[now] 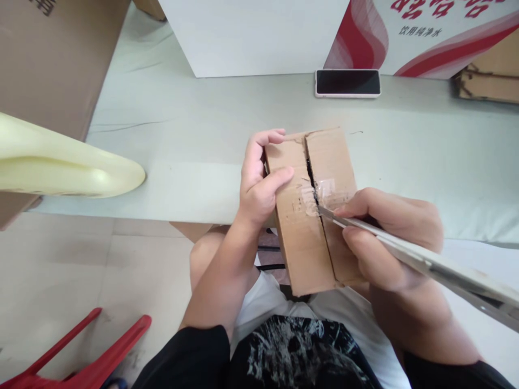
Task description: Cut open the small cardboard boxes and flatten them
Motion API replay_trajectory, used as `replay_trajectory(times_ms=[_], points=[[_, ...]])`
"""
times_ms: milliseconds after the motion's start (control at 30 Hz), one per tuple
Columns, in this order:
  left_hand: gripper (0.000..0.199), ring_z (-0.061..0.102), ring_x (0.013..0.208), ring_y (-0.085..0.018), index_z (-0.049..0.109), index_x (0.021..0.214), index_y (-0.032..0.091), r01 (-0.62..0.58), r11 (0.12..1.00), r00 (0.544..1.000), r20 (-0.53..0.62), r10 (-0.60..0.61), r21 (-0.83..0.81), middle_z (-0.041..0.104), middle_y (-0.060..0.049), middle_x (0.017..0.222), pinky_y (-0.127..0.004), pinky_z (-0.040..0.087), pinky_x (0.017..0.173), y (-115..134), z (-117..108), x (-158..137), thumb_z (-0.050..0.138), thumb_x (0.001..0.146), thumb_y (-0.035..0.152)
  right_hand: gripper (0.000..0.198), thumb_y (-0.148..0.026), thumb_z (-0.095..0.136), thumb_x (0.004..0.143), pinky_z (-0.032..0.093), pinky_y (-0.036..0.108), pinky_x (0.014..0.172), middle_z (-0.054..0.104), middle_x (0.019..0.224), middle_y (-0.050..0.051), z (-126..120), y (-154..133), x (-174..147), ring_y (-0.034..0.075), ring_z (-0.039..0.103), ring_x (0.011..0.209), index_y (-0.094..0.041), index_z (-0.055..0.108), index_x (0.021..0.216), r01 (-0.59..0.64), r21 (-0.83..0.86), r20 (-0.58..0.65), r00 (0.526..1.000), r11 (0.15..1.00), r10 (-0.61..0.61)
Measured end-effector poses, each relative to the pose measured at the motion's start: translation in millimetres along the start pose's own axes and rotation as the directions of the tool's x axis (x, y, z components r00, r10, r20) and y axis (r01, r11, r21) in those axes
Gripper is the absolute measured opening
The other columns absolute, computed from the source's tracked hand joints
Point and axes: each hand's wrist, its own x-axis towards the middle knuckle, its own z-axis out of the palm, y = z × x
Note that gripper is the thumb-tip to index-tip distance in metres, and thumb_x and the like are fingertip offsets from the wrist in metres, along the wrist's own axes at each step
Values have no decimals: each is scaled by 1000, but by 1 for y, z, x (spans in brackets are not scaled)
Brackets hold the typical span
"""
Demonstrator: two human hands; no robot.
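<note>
A small cardboard box (298, 243) is tilted over my lap at the table's front edge, two flaps meeting along a dark gap. Clear tape (312, 197) lies wrinkled across the middle of that seam. My left hand (261, 181) grips the box's left side, thumb on the top face and fingers around the far edge. A long, pale metal box cutter (389, 240) is pinched in my right hand (391, 232). Its blade tip touches the seam beside the tape, and its rear end runs out of view at the right.
On the cloth-covered table (194, 146), a phone (347, 84) lies before a white and red carton (259, 32). Folded cardboard (490, 81) sits at the right. A pale yellow object (73, 162) juts in from the left by a big brown carton (48, 65). A red stool (89, 351) stands below.
</note>
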Motion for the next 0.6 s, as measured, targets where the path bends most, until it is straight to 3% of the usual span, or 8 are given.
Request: replay_trajectory(times_ms=[133, 333, 600], points=[[42, 53, 138, -34, 57, 121, 35, 5, 1000, 1000, -8, -5, -7, 58, -2, 138, -56, 44, 119, -1, 0, 0, 76, 85, 47, 7, -18, 55, 73, 29, 28, 43, 43, 51, -4, 1, 1, 0, 11, 34, 45, -24, 58, 69, -21, -44, -10, 1000, 999, 21], [39, 52, 140, -35, 58, 119, 34, -6, 1000, 1000, -18, 6, -8, 58, -2, 139, -55, 43, 119, 0, 1, 0, 75, 86, 45, 9, -14, 56, 71, 33, 26, 47, 46, 53, -5, 4, -4, 5, 9, 38, 47, -22, 58, 69, -44, 4, 89, 995, 999, 44], [43, 53, 139, -35, 58, 119, 33, 6, 1000, 1000, -15, -6, -2, 58, -3, 137, -55, 43, 118, -1, -3, 2, 78, 85, 49, 8, -19, 55, 74, 32, 29, 43, 45, 49, -4, -9, 0, -2, 11, 36, 42, -25, 56, 69, -28, 72, 63, 998, 997, 24]])
